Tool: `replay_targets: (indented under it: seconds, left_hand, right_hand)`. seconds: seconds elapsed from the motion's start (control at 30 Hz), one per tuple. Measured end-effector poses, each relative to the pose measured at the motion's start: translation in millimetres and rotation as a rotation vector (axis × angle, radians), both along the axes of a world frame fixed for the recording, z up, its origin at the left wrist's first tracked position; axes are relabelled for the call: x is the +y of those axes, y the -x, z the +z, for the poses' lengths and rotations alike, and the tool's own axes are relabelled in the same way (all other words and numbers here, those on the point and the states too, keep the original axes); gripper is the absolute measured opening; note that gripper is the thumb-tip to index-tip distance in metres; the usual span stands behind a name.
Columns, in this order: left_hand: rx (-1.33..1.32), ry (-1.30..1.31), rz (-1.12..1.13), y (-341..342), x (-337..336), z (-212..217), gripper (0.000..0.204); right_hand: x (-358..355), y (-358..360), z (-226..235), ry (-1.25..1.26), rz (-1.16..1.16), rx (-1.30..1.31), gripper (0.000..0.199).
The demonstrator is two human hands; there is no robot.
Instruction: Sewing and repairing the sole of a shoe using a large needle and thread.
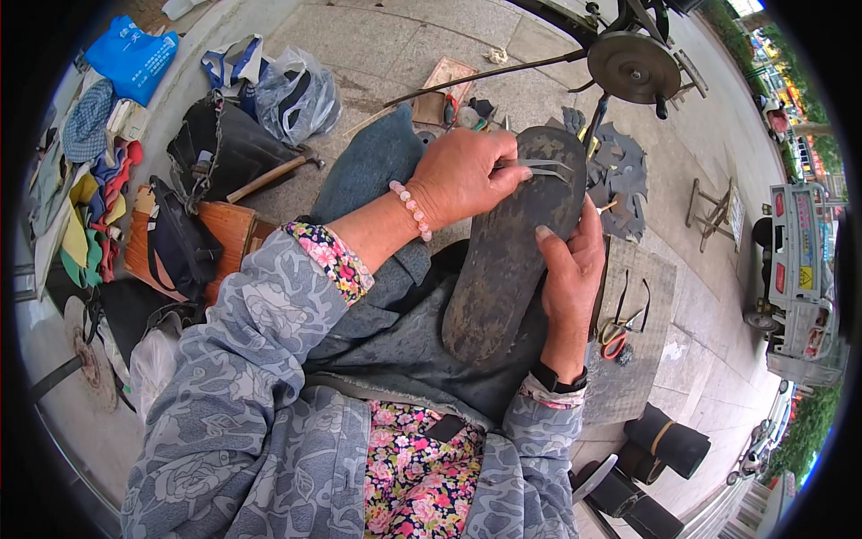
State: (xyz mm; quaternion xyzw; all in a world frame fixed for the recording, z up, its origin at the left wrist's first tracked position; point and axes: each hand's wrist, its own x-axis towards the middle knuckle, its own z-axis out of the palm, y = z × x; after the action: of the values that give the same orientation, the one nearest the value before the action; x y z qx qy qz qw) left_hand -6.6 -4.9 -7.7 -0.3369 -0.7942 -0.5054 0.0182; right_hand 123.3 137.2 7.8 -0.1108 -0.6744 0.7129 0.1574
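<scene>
A dark, worn shoe sole [503, 260] lies at a slant over my lap, its scuffed underside facing up. My right hand [573, 265] grips its right edge, thumb on the face and fingers partly hidden beneath. Pinched in my left hand [467, 175] is a pair of metal tweezers [546, 168]; their slightly parted tips reach over the upper end of the sole. I cannot tell whether the tips touch it. Under the sole, a dark blue-grey cloth [386, 346] covers my lap.
A hammer [269, 178] rests at the left near a wooden box [224, 238]. Dark scraps [620, 171] lie beyond my right hand, below a machine's handwheel [634, 68]. Red-and-yellow-handled scissors [614, 340] sit on a grey board [642, 377]. Black rolls [666, 440] stand lower right.
</scene>
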Motion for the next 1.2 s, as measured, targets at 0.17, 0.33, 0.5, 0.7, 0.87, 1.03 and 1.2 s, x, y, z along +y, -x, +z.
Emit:
replay_targets:
  seconds: [0.17, 0.33, 0.5, 0.7, 0.87, 1.03, 1.2]
  left_hand:
    - [0.016, 0.001, -0.006, 1.6, -0.7, -2.1, 0.022]
    - [0.008, 0.011, -0.001, 1.2, -1.6, -1.1, 0.022]
    - [0.015, 0.001, -0.01, 2.3, -0.7, -2.4, 0.022]
    - [-0.017, -0.003, -0.017, 2.0, -0.2, -2.6, 0.022]
    - [-0.026, 0.007, -0.024, 2.3, -0.3, -3.0, 0.022]
    - [-0.036, 0.009, -0.036, 2.8, 0.5, -4.9, 0.022]
    - [-0.064, -0.005, -0.051, 4.1, -1.4, -5.6, 0.023]
  right_hand:
    - [0.4, 0.1, -0.8, -0.002, 0.002, -0.005, 0.062]
    - [-0.6, 0.9, 1.4, 0.019, 0.024, -0.005, 0.062]
    - [-0.6, 0.6, 1.2, 0.015, 0.01, -0.008, 0.062]
    - [-0.5, 1.1, 2.4, 0.019, 0.013, -0.006, 0.062]
    - [-0.6, 0.8, 2.5, 0.018, 0.017, -0.008, 0.061]
    - [-0.4, 0.5, 4.3, 0.018, 0.025, -0.007, 0.061]
    - [-1.7, 1.7, 1.8, 0.024, 0.019, -0.01, 0.061]
